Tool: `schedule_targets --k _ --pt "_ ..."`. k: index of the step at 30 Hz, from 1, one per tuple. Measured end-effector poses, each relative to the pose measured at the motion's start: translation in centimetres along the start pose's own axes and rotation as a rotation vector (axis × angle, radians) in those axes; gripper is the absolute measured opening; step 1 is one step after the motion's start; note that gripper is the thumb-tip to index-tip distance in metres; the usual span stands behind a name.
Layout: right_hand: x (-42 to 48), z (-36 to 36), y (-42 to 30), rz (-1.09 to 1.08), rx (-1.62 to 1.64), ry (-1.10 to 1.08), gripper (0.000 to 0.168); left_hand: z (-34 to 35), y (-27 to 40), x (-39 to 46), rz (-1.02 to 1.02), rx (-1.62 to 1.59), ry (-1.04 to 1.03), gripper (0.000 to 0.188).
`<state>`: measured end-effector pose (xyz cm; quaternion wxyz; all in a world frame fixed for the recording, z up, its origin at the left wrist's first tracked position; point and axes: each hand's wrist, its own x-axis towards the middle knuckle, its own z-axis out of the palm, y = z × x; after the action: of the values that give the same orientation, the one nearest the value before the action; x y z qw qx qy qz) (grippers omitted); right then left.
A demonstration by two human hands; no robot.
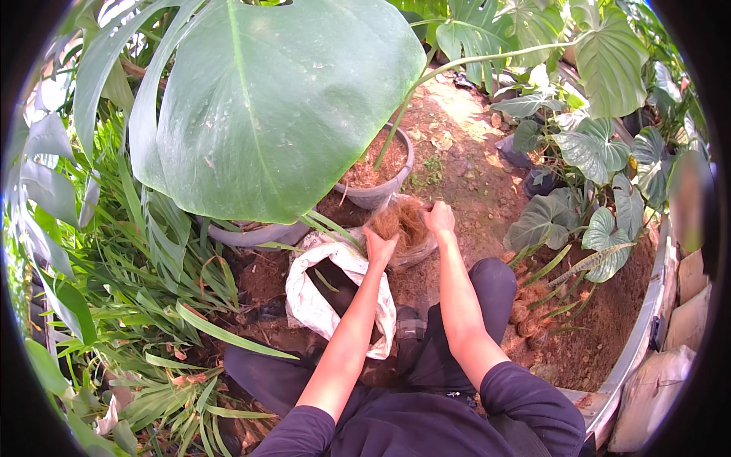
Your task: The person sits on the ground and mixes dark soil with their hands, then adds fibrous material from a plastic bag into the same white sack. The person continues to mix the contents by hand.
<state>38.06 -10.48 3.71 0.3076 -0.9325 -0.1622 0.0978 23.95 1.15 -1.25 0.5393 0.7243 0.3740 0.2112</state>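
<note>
Brown coconut-like fibre (406, 221) lies in a loose, tangled clump at the mouth of a clear plastic bag (416, 255). My left hand (381, 245) grips the left side of the clump, thumb uppermost. On the other side, my right hand (440, 219) is closed at the clump's edge; its fingertips are partly hidden, and strands reach up to them. Just below my left hand stands a white woven sack (308, 274) with its rim rolled open and dark contents (331, 285) inside. My left forearm passes over part of this sack.
A large monstera leaf (274, 108) hangs over a grey pot (374, 197) of brown substrate. Strappy green plants (171, 285) crowd the left. Several fibre-wrapped root balls (528, 314) lie by my right knee, near a curved metal edge (645, 331) and heart-leaved plants (599, 154).
</note>
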Motion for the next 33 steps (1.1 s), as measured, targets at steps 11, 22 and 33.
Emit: schedule_targets --k 11,22,33 --pt "-1.9 -7.0 -4.1 -0.178 0.583 -0.102 0.031 0.9 2.7 -0.2 0.018 0.061 0.038 0.096" --pt "-2.4 -6.8 -4.3 -0.120 1.051 -0.196 0.029 0.6 3.8 -0.9 0.079 0.033 0.084 0.094" --pt "-1.9 -6.0 -4.3 -0.024 1.104 -0.202 0.033 1.6 3.8 1.1 0.379 0.106 0.136 0.042"
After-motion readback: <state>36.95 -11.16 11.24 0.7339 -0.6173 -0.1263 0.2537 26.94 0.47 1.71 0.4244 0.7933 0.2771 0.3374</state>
